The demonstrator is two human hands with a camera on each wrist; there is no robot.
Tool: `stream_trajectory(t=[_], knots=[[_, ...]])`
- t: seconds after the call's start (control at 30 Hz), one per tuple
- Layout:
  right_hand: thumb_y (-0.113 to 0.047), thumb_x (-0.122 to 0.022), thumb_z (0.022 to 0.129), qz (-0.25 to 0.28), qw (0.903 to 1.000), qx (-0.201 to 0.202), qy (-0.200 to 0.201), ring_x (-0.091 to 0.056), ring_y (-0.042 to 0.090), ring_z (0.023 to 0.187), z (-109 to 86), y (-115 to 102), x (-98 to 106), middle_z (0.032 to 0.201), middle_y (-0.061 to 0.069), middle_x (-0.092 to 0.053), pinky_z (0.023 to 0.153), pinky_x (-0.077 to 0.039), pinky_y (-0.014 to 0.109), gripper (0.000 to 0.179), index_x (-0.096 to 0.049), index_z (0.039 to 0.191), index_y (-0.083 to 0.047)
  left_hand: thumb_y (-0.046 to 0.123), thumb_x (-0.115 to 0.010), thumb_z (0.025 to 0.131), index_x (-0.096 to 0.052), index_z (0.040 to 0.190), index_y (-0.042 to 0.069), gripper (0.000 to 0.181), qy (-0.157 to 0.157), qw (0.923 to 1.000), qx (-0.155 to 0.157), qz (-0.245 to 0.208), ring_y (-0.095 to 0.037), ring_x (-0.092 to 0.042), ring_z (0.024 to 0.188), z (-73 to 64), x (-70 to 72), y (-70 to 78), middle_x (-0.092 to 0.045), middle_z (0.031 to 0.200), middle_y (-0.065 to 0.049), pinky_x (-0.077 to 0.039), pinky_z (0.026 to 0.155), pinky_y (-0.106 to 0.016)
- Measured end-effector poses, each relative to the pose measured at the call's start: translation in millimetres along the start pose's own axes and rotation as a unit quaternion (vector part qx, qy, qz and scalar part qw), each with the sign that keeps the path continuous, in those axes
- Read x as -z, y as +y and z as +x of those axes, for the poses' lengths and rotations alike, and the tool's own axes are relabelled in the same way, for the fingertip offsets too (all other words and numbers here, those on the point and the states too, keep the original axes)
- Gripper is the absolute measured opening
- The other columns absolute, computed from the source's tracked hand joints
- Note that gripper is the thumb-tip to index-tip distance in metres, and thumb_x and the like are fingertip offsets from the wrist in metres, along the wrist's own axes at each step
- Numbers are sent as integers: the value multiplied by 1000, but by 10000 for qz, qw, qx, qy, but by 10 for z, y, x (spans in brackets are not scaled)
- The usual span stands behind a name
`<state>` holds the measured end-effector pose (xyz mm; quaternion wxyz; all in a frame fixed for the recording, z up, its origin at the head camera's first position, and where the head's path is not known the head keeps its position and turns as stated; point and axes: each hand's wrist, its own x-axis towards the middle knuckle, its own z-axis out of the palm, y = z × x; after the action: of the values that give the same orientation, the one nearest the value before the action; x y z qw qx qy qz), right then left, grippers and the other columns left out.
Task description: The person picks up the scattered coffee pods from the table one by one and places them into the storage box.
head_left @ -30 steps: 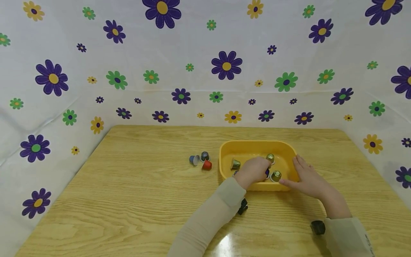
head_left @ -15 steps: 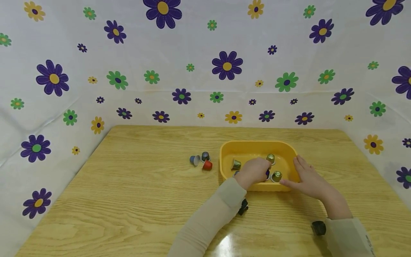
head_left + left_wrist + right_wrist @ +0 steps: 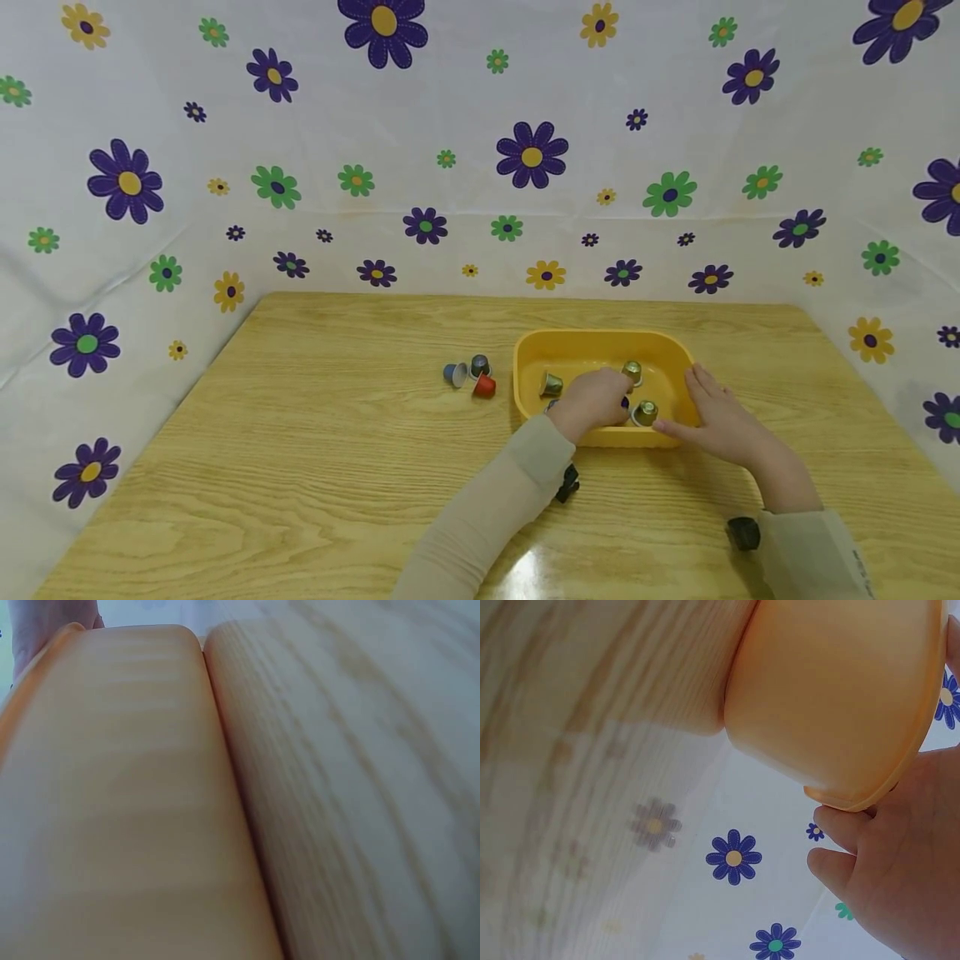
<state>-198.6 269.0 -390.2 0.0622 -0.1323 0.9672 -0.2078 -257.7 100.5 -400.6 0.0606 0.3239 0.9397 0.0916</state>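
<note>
My left hand (image 3: 596,396) reaches down over the front rim into a yellow tub (image 3: 570,337). Its fingers pinch a dark purple coffee capsule (image 3: 624,402), mostly hidden by the hand. In the tub, green-gold capsules stand at the front right (image 3: 646,412) and further back (image 3: 632,372); another (image 3: 551,384) lies tipped at the left. A bluish capsule (image 3: 552,404) shows partly behind the left wrist. My right hand (image 3: 720,421) rests on the tub's right front corner, fingers along the right rim and thumb on the front rim. The right wrist view shows this hand (image 3: 900,855) against the rim.
On the wooden table (image 3: 300,467), left of the tub, a blue capsule (image 3: 454,374), a dark grey-blue capsule (image 3: 479,365) and a red capsule (image 3: 484,385) sit close together. A flowered white cloth (image 3: 450,83) hangs around the table. The left wrist view shows the tub's outer wall (image 3: 142,787).
The view shifts very slightly. Both hands, the tub and the capsules keep nearly the same places.
</note>
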Motion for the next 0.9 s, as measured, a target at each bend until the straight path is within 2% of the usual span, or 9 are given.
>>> stream_trajectory(t=[0.17,0.37,0.53,0.7,0.9], knots=[[-56,-43,68,-23,10000,34,37,0,35,113,4,3,2,126,25,1,85,-4,50,93,-4,122,9,23,-53,73,-53,100,17,28,291,9995,-62,-131,-5,-43,53,4,24,-3,-52,84,8,-34,47,-18],[-56,-43,68,1,10000,32,35,-1,37,112,-2,1,5,126,25,1,85,-5,51,93,-4,122,9,27,-52,74,-51,101,17,29,627,9976,-106,-260,-3,-48,72,2,55,5,-52,93,8,-39,58,-17],[-56,-43,68,31,10000,18,25,-1,36,112,-6,3,3,126,25,1,85,-5,51,93,-4,122,9,28,-51,74,-53,100,16,28,800,9955,6,-510,-4,-46,75,-7,75,5,-51,93,6,-39,59,-18],[-56,-42,68,38,10000,-8,24,-1,36,113,-12,-5,7,126,25,1,85,-4,51,93,-4,122,9,29,-52,74,-53,100,16,29,979,9932,-61,-622,-4,-46,77,-37,97,0,-51,94,6,-38,61,-18],[-56,-42,68,73,10000,-51,17,0,37,112,-15,-7,14,126,25,1,85,-4,51,94,-3,122,9,32,-53,73,-52,102,16,33,1030,9914,-43,-800,-4,-47,82,-106,148,-33,-50,99,6,-39,65,-18]])
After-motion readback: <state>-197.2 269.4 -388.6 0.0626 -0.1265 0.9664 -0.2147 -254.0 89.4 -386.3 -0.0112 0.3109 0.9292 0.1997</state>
